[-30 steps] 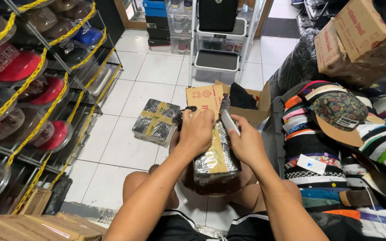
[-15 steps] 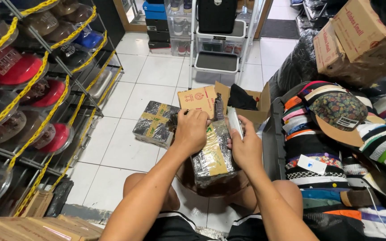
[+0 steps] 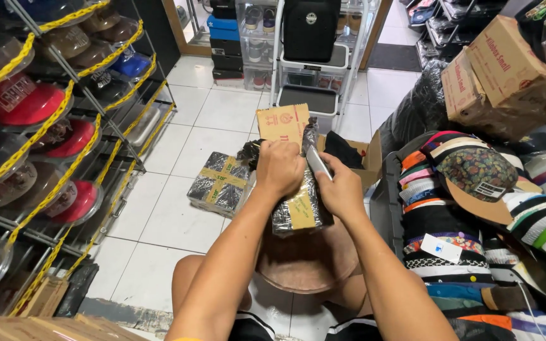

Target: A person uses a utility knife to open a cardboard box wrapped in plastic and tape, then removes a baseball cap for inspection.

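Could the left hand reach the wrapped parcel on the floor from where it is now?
Probably yes. The left hand grips the top of the held package, and the floor parcel lies just to its left on open tile with nothing between. It would have to let go first.

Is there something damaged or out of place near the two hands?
Nothing looks damaged. One wrapped parcel lies askew on the floor tiles, beside the open cardboard box. Both hands hold another wrapped parcel.
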